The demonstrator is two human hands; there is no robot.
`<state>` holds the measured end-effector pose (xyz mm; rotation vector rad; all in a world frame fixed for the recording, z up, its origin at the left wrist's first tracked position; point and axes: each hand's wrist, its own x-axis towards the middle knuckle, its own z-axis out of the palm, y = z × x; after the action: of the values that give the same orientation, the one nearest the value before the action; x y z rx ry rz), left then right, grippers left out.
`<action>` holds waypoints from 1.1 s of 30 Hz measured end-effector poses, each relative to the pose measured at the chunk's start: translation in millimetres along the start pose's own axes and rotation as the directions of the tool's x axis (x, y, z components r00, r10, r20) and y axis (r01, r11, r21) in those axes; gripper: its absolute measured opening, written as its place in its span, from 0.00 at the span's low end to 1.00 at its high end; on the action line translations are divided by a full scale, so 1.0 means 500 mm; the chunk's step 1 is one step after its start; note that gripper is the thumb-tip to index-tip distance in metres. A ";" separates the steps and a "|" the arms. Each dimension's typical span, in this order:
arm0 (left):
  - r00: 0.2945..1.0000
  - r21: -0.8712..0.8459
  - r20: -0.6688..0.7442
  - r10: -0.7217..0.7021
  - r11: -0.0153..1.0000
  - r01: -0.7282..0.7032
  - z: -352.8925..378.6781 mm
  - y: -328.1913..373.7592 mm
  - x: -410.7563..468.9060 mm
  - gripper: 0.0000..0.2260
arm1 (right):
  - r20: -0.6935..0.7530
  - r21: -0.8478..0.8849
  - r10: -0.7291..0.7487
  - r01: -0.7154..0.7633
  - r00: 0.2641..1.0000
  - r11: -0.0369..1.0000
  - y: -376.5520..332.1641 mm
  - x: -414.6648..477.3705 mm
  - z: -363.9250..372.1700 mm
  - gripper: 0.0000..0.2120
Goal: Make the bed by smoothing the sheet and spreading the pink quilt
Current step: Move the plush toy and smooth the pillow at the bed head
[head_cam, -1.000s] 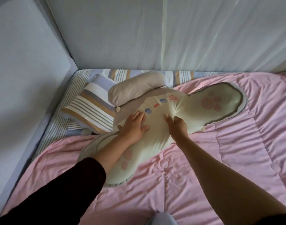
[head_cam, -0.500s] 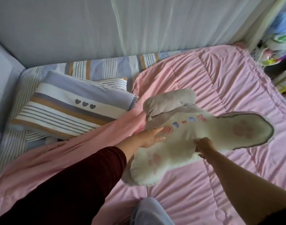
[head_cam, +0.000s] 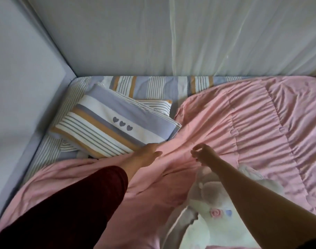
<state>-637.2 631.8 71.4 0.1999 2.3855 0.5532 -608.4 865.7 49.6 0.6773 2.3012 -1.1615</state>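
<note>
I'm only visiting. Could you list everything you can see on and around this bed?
quilt: one, pink, rumpled over most of the bed
sheet: one, blue, white and orange stripes, bare along the far edge
pillow: one, matching stripes, three grey hearts, left on the sheet
plush toy: one, cream, lower right on the quilt
curtain: one, sheer white, far side
wall: one, grey, left
sleeve: one, dark red, left arm
left hand: fingers straight, beside the pillow
right hand: fingers loosely curled, over the quilt
</note>
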 end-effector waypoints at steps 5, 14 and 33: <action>0.987 -0.023 -0.097 -0.131 0.991 0.129 -0.058 -0.121 -0.005 0.20 | 0.067 -0.128 -0.109 0.117 0.992 0.985 -0.107 0.043 0.076 0.13; 0.973 -0.140 -0.086 -0.216 0.969 0.203 -0.174 -0.285 0.191 0.18 | 0.012 -0.300 -0.119 0.117 0.993 0.947 -0.257 0.181 0.184 0.18; 0.980 0.267 -0.145 -0.138 0.948 0.173 -0.106 -0.630 0.559 0.54 | -0.043 -0.708 -0.219 0.125 0.975 0.695 -0.400 0.594 0.482 0.50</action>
<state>-884.1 409.8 -193.2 0.0999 2.5683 0.1577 -914.0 626.4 -138.9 0.2349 2.6818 -0.2148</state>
